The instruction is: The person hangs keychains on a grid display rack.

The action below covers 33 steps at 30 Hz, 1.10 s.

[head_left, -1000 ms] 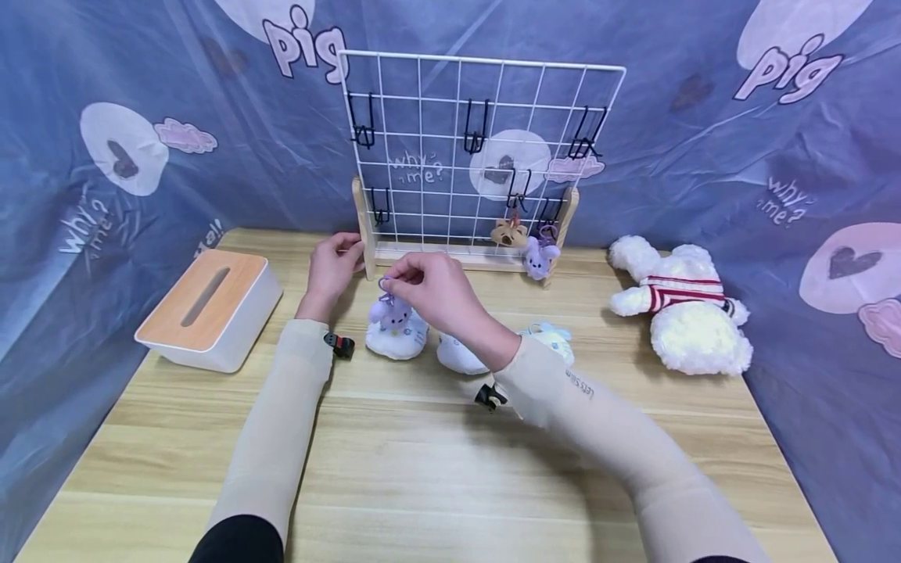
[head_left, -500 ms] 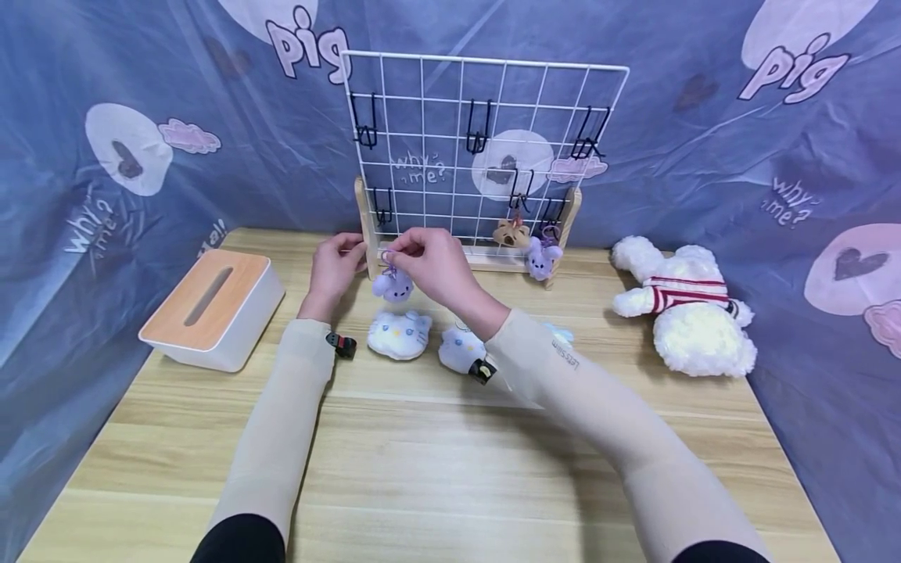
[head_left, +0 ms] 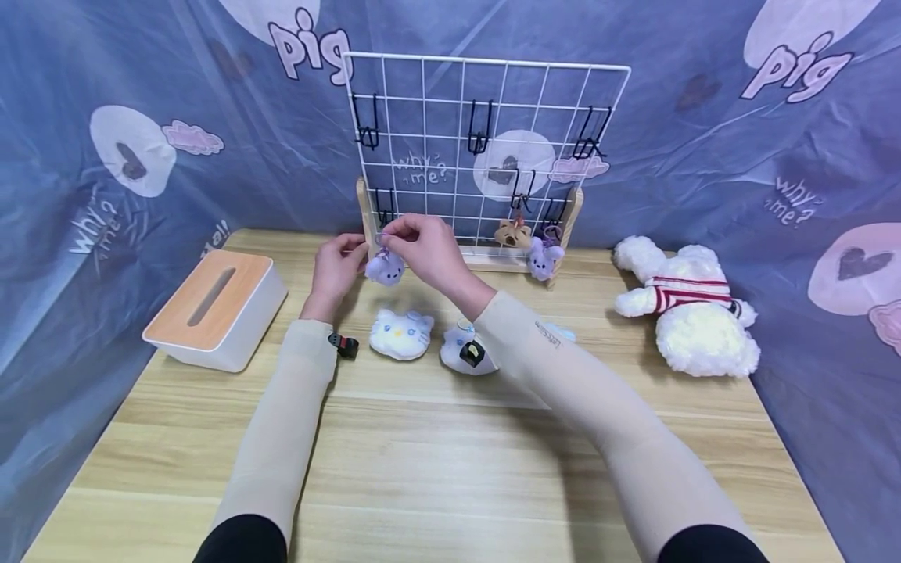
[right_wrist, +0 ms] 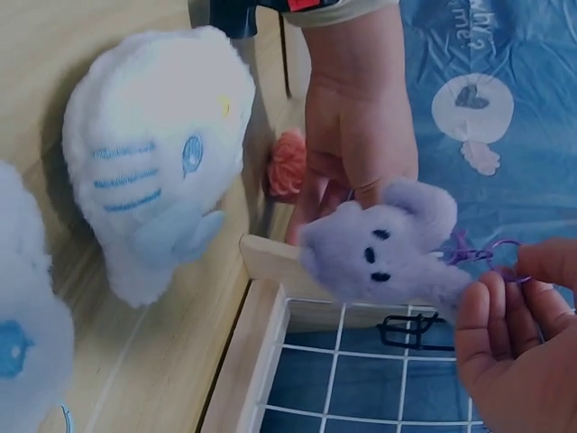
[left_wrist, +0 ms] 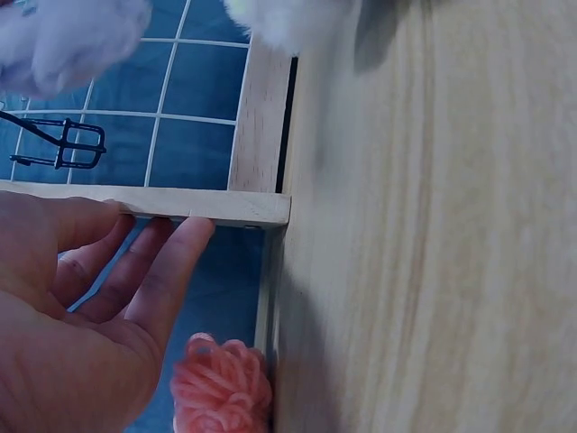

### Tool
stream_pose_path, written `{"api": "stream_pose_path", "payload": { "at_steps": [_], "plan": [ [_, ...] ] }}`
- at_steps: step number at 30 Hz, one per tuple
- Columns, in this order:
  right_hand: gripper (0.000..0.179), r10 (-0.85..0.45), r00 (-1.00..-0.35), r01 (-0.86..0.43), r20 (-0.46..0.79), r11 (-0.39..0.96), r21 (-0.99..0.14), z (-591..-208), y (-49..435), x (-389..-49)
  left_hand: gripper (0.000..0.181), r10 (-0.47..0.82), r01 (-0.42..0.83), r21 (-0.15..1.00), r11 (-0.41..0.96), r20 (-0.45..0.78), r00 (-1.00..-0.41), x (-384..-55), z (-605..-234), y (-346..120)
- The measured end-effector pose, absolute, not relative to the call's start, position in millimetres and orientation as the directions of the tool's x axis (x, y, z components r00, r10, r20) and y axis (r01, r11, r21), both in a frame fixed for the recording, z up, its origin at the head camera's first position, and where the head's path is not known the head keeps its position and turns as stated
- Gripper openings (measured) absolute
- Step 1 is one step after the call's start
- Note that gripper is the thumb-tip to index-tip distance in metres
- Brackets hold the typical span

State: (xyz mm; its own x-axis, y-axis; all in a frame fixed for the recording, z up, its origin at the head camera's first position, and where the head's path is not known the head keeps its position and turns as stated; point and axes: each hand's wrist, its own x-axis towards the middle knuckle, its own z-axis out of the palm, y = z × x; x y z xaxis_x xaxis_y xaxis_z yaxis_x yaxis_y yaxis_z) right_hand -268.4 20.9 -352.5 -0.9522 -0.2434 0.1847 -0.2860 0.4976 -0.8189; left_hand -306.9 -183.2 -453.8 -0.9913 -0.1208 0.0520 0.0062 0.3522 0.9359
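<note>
My right hand pinches the purple ring of a small lilac plush keychain, which dangles in front of the lower left of a white wire grid rack. Behind it, a black hook is clipped to the mesh. The fingertips of my left hand touch the outer side of the rack's left wooden post. At the rack's lower right hang a brown animal-head keychain and another lilac plush. Several more black hooks sit higher on the grid.
Two white cat-face plushes lie in front of the rack; a light-blue item shows partly behind my right sleeve. A wood-topped tissue box stands left, a fluffy white toy lies right. Coral yarn lies beside the post.
My right hand has lifted the lilac keychain up and away from over the left cat-face plush, toward the rack's lower left hook. My left hand stays at the post.
</note>
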Motion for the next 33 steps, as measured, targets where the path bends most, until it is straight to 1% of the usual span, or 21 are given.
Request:
{"api": "stream_pose_path", "payload": {
  "at_steps": [4,11,19,27,33],
  "plan": [
    [0.013,-0.245,-0.947,-0.302,0.207,0.467,-0.831,-355,18,-277,0.033,-0.133,0.008,0.925,0.381,0.063,-0.989,-307,-453,-185],
    [0.012,-0.233,-0.949,-0.298,0.211,0.455,-0.839,-360,17,-291,0.032,-0.13,0.007,0.95,0.312,0.05,-0.99,-307,-453,-185],
    [0.012,-0.234,-0.95,-0.292,0.207,0.428,-0.855,-368,14,-304,0.032,-0.134,0.014,0.947,0.321,0.059,-0.989,-307,-452,-186],
    [0.014,-0.218,-0.965,-0.226,0.148,0.398,-0.889,-374,10,-311,0.032,-0.129,0.012,0.946,0.324,0.057,-0.99,-306,-454,-185],
    [0.013,-0.182,-0.976,-0.186,0.12,0.404,-0.896,-377,9,-317,0.032,-0.127,0.022,0.948,0.317,0.065,-0.99,-307,-455,-182]
  ]
}}
